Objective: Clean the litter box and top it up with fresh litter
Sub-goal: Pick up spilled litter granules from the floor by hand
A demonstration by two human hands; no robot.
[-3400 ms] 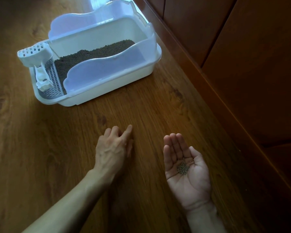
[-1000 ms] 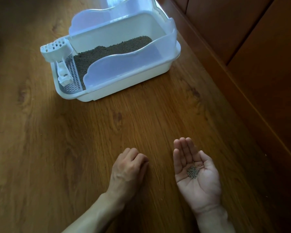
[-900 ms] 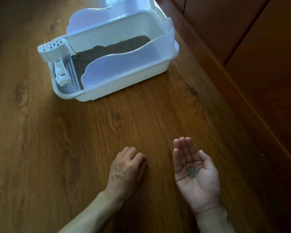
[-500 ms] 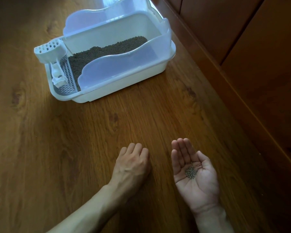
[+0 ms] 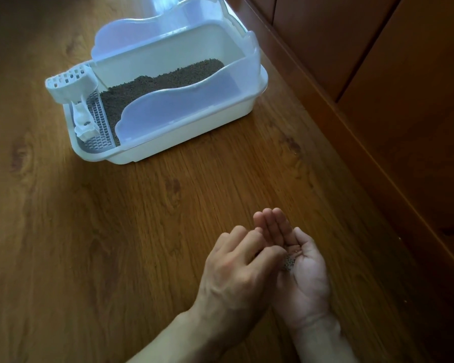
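Note:
A white litter box (image 5: 184,142) with a translucent splash guard stands on the wooden floor at the upper middle. Dark brown litter (image 5: 163,82) fills its tray. A white slotted scoop (image 5: 68,85) hangs at its left end over a grated step (image 5: 97,121). Near the bottom, my right hand (image 5: 307,279) lies palm up and cupped, carrying a small heap of grey-brown litter pellets (image 5: 288,262). My left hand (image 5: 236,268) is above it, back up, fingers curled with the tips pinched together at the palm beside the heap.
A dark wooden cabinet front (image 5: 378,74) with a skirting board runs along the right, close behind the litter box. Wooden floor (image 5: 89,231) stretches left and in front of the box.
My left hand has lifted off the floor and moved right, over my right palm. My right hand has stayed cupped with the pellets. The view shifted slightly.

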